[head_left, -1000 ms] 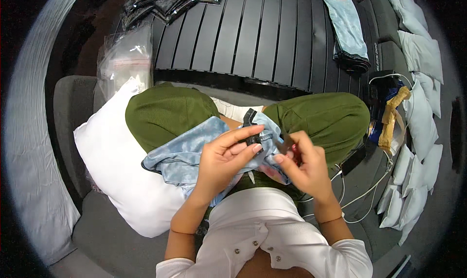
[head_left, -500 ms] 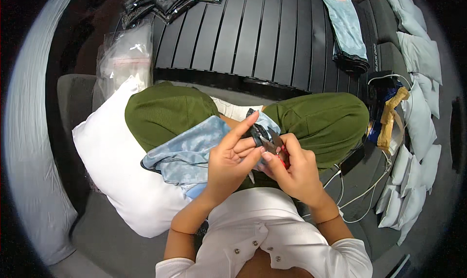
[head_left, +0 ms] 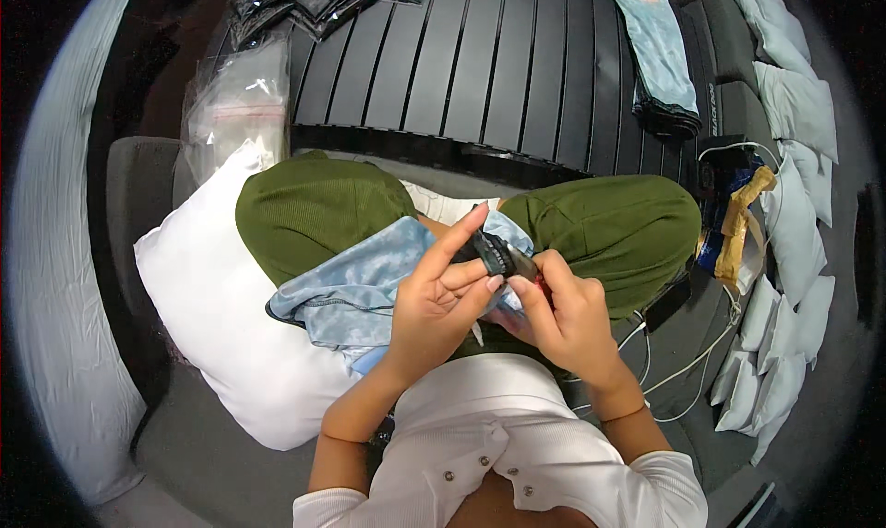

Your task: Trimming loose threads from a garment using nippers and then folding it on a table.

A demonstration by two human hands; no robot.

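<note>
A light blue, cloud-patterned cloth point(head_left: 355, 274) with dark edging lies across my lap. My left hand point(head_left: 434, 306) pinches its gathered black edge point(head_left: 491, 251) between thumb and fingers, the index finger stretched out along it. Closed around small red-handled thread snips point(head_left: 523, 266), my right hand point(head_left: 574, 318) holds their metal blades against or very close to that black edge. Most of the handle is hidden by my fingers, and I cannot tell whether the blades touch the fabric.
Ahead stands a black slatted table point(head_left: 443, 66) bearing dark plastic packets point(head_left: 323, 2) and a stack of blue cloths point(head_left: 660, 57). Clear plastic bags point(head_left: 240, 108) and a white pillow point(head_left: 212, 316) are on my left. White cables point(head_left: 683, 390) and pale cushions point(head_left: 794, 214) lie right.
The snips and my right fingers have shifted slightly, so less of the red handle shows. My left hand keeps its pinch on the black edge, almost in place.
</note>
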